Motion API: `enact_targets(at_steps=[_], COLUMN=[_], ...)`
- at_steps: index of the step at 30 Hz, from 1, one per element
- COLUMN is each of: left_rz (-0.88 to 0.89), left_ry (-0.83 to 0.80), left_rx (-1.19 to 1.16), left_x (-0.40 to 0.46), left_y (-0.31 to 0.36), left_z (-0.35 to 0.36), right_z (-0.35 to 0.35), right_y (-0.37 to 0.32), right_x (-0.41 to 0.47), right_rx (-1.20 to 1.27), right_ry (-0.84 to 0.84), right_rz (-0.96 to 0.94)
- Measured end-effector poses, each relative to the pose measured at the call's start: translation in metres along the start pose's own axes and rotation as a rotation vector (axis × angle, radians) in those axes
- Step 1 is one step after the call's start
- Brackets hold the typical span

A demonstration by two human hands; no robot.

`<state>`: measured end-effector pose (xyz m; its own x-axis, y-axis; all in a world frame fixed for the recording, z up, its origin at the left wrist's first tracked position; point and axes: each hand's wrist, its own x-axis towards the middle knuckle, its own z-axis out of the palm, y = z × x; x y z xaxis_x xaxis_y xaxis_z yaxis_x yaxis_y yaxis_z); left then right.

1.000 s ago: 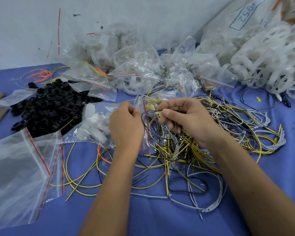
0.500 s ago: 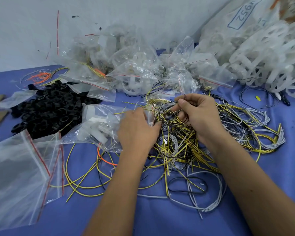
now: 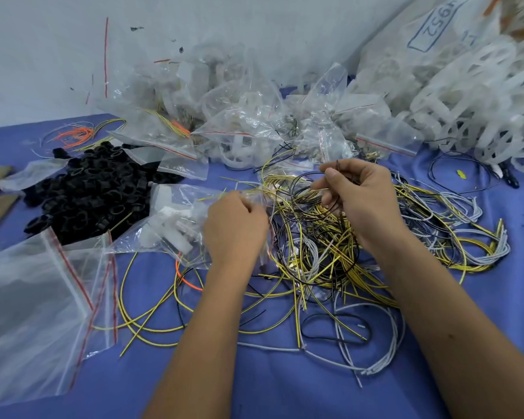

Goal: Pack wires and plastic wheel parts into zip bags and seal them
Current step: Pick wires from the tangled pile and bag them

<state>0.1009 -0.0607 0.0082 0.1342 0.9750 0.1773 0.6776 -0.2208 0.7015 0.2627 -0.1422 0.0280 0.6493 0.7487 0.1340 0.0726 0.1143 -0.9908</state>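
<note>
A tangle of yellow, black and grey wires (image 3: pixel 330 255) covers the middle of the blue table. My right hand (image 3: pixel 360 201) pinches a thin dark wire (image 3: pixel 344 219) and lifts it above the tangle. My left hand (image 3: pixel 235 228) grips the mouth of a clear zip bag (image 3: pixel 170 225) that holds white plastic parts. Where the dark wire's lower loop ends is lost among the other wires. White plastic wheels (image 3: pixel 472 95) are heaped at the far right.
A heap of black rings (image 3: pixel 85 195) lies at the left. Empty zip bags with red seals (image 3: pixel 37 313) lie at the near left. Filled clear bags (image 3: pixel 230 116) are piled along the wall. Orange wires (image 3: pixel 73 136) lie at the far left.
Over the last second my left hand moved right and slightly down, staying at the bag's mouth. My right hand drew back to the right of the bag with the dark wire.
</note>
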Motion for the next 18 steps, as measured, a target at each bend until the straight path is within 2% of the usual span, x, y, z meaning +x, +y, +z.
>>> enact_targets(at_steps=[3, 5, 7, 11, 15, 18], left_rz=[-0.039, -0.052, -0.061, -0.186, -0.322, -0.332], left_ry=[0.113, 0.134, 0.105, -0.032, 0.007, 0.103], left_rx=[-0.139, -0.222, -0.309, -0.663, -1.01, -1.126], left_x=[0.007, 0.01, 0.014, 0.024, 0.028, 0.031], left_y=[-0.003, -0.004, -0.005, -0.012, -0.013, -0.012], left_z=[-0.004, -0.005, -0.007, -0.014, -0.023, -0.029], right_z=[-0.003, -0.008, -0.013, -0.017, -0.014, -0.005], right_y=[0.001, 0.007, 0.009, 0.009, 0.005, -0.004], right_x=[0.003, 0.008, 0.01, 0.01, 0.006, -0.001], right_rx=[-0.081, -0.303, -0.536, -0.514, -0.851, -0.827], right_ry=[-0.001, 0.017, 0.077, 0.114, 0.125, -0.036], right_rz=[-0.042, -0.094, -0.147, -0.119, -0.373, -0.576])
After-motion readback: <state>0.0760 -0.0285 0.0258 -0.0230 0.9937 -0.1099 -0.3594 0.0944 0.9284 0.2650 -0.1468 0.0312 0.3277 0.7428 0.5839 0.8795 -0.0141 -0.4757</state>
